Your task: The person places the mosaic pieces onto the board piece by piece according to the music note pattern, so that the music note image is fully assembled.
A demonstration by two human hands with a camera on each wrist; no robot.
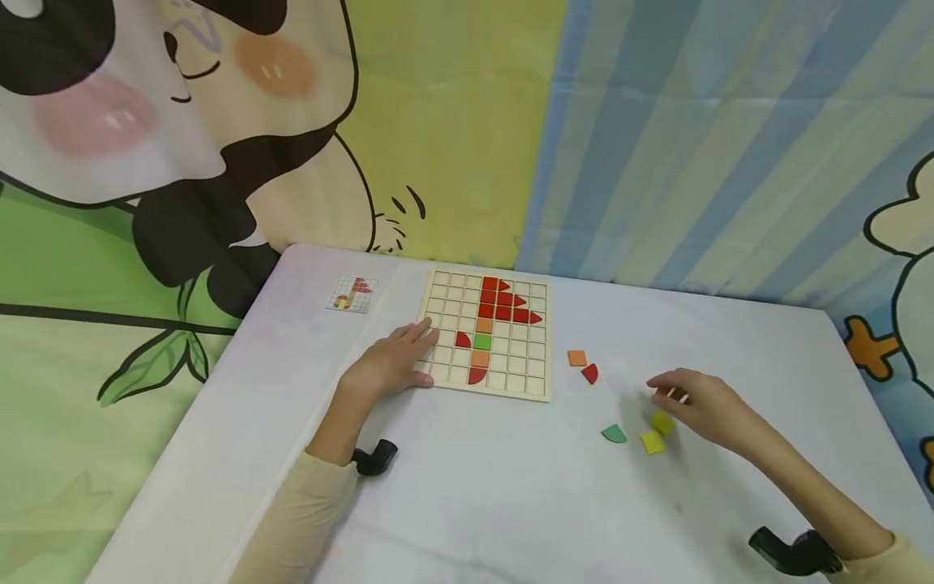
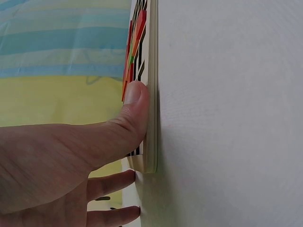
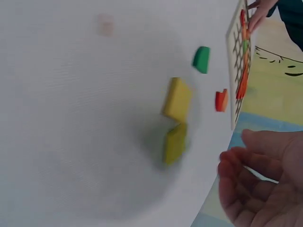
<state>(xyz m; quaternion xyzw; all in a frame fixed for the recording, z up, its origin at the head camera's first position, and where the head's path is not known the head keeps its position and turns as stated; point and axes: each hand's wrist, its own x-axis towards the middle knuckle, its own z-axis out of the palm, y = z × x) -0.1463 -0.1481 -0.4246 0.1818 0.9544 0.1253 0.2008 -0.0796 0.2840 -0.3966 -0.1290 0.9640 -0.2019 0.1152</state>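
A pale square grid board (image 1: 514, 369) lies on the table with red, orange and green pieces set in its cells. My left hand (image 1: 390, 362) rests at the board's left edge, fingers extended. In the left wrist view its thumb (image 2: 135, 106) presses on the board's rim (image 2: 152, 94). My right hand (image 1: 708, 405) hovers over two yellow square tiles (image 1: 653, 442), fingers loosely bent and nothing visible in them. Left of those tiles is a green quarter-circle piece (image 1: 614, 434). Nearer the board lie an orange square (image 1: 577, 358) and a red quarter-circle piece (image 1: 590, 373).
A small printed pattern card (image 1: 352, 294) lies left of the board. The white table (image 1: 511, 487) ends at a curtain with cartoon figures (image 1: 452, 122). Black wrist-worn devices (image 1: 375, 458) sit at both sleeves.
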